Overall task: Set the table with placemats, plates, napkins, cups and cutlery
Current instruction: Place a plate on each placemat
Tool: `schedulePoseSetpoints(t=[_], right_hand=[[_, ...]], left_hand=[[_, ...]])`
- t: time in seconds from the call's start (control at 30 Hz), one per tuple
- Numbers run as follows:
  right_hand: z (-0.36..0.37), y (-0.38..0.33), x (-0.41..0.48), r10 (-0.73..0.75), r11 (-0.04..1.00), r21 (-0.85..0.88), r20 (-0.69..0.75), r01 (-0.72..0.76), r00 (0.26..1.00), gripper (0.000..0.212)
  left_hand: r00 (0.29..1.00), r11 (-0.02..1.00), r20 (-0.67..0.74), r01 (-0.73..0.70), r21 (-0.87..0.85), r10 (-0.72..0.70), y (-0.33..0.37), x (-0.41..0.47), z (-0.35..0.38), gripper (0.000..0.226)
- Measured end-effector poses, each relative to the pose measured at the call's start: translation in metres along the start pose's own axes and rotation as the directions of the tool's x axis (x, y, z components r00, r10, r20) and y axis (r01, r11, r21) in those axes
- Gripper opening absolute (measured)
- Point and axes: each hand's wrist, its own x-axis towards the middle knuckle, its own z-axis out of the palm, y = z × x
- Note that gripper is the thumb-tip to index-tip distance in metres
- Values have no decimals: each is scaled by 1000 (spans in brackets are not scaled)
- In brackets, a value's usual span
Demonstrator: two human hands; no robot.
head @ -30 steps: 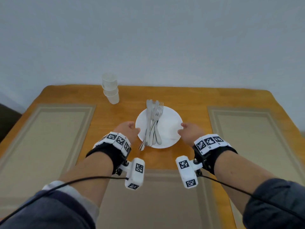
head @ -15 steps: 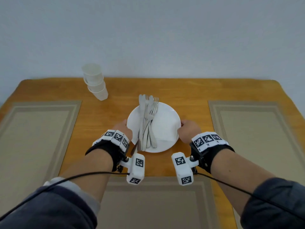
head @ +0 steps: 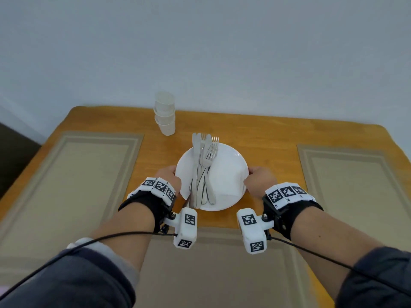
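A white plate [head: 231, 158] sits in the middle of the wooden table [head: 262, 134]. Several forks and knives [head: 203, 172] lie in a bundle on its left half, and a folded white napkin [head: 226, 185] lies on its right half. My left hand [head: 170, 177] grips the plate's left rim and my right hand [head: 260, 180] grips its right rim. A stack of white cups [head: 165, 116] stands behind the plate to the left. Beige placemats lie at the left [head: 73, 185], at the right [head: 355, 183] and in front of me [head: 213, 270].
The table's far edge runs along a pale wall. A dark piece of furniture [head: 13, 161] shows past the table's left edge. Cables run from my wrist trackers across both forearms.
Both hands stay on the plate's rims. The view has shifted, so the plate, cups and mats sit further right in the frame than half a second ago.
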Motion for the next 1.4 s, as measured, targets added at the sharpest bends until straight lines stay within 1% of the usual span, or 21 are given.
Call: schedulePoseSetpoints(t=[0.07,0.17,0.33,0.47,0.6,0.7,0.77,0.87,0.93,1.0,1.03,1.1,1.2,1.3,1.4], right_hand=[[2,9,0,2,999,52,-3,-2,1000,36],[4,22,3,15,997,82,42,-18,999,39],[-1,39,16,61,980,184,56,-70,997,42],[-1,51,22,68,974,209,86,-85,994,41],[-2,61,25,71,952,286,137,-108,988,40],[1,61,29,49,974,211,145,-79,988,40],[4,62,29,59,986,146,123,-77,991,39],[5,60,30,81,983,153,114,-98,990,38],[4,59,32,77,986,143,92,-90,993,37],[4,58,32,75,986,144,79,-86,994,39],[4,58,32,65,989,127,72,-74,995,39],[3,58,31,34,998,59,56,-38,998,39],[3,55,30,9,1000,15,51,-10,999,40],[7,50,32,6,999,31,49,-7,999,40],[10,47,32,12,999,39,33,-14,999,44]], left_hand=[[999,1000,29,18,-19,-17,-3,3,6,49],[997,997,66,50,-54,-47,-5,9,17,48],[994,984,77,89,-153,-78,2,20,35,52],[986,969,110,145,-198,-125,7,25,37,45],[980,973,139,167,-162,-145,11,22,40,47],[980,980,136,162,-118,-146,10,20,39,48],[980,982,138,159,-97,-145,7,17,38,47],[985,989,117,132,-69,-123,5,12,39,45],[991,995,98,95,-19,-93,5,10,39,45],[994,997,98,46,70,-53,7,9,37,47],[994,992,104,21,127,-35,7,8,37,50],[995,984,100,1,178,-19,7,6,37,54],[996,985,88,-3,175,-13,5,5,36,51],[997,989,77,8,149,-19,4,8,31,48],[997,989,73,27,142,-38,2,8,27,51]])
